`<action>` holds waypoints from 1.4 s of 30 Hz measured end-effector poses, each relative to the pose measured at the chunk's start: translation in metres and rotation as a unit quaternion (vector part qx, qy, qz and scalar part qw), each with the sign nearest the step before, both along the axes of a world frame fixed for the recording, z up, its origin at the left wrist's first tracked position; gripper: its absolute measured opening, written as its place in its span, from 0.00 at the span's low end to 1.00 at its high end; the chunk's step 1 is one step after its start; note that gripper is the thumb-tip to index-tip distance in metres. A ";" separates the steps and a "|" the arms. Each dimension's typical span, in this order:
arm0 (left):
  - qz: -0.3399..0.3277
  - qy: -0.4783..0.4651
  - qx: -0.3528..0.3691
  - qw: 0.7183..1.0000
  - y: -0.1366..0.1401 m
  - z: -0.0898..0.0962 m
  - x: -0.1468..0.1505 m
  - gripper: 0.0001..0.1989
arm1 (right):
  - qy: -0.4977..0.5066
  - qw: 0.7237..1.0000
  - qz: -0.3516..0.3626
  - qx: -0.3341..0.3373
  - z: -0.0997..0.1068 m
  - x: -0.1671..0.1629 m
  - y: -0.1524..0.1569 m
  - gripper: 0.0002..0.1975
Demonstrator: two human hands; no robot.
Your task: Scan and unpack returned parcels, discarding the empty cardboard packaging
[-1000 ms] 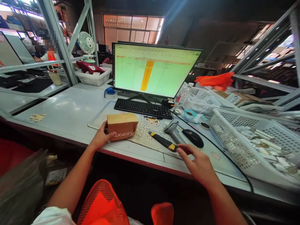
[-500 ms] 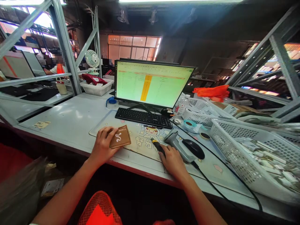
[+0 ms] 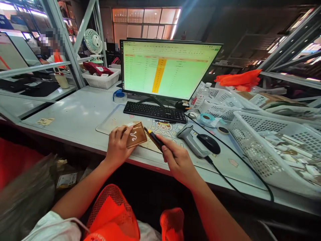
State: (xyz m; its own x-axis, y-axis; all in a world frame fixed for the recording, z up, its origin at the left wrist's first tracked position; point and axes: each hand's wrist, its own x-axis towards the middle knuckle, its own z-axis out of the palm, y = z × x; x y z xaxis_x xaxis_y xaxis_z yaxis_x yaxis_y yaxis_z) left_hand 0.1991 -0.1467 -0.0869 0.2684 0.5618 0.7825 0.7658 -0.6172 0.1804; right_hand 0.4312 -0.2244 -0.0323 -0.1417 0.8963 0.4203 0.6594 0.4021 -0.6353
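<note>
In my left hand [image 3: 119,142] is a small flat brown box [image 3: 138,134] with a white squiggle on its face, gripped by its left side just above the desk mat. The fingers cover part of it. My right hand [image 3: 179,160] is closed around a black and yellow utility knife [image 3: 154,138]. Its tip points up and left, close to the box's right edge; whether it touches I cannot tell. Right of the knife, a grey barcode scanner [image 3: 192,142] lies on the mat [image 3: 112,120], beside a black mouse [image 3: 208,143].
Behind the hands stand a keyboard [image 3: 155,112] and a monitor [image 3: 140,70]. White baskets [image 3: 253,147] line the right side, one full of small packets. Tape rolls [image 3: 207,118] lie near them. The scanner's cable runs off the desk's front edge. A person [image 3: 56,55] is at the far left.
My right hand has lifted the utility knife off the mat and brought it left, up to the box. The left hand has tilted and shifted the box slightly right. The view has dipped.
</note>
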 end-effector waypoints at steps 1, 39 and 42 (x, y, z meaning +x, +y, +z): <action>0.002 -0.001 0.003 1.000 -0.002 -0.001 0.002 0.35 | -0.016 1.000 0.001 0.019 0.000 -0.004 0.002 0.22; -0.140 -0.185 -0.411 0.882 0.053 -0.011 -0.140 0.52 | 0.269 0.901 0.013 -0.341 -0.032 0.028 0.063 0.19; -0.142 -0.197 -0.424 0.872 0.055 -0.031 -0.149 0.48 | 0.229 0.908 0.013 -0.349 -0.030 0.009 0.082 0.17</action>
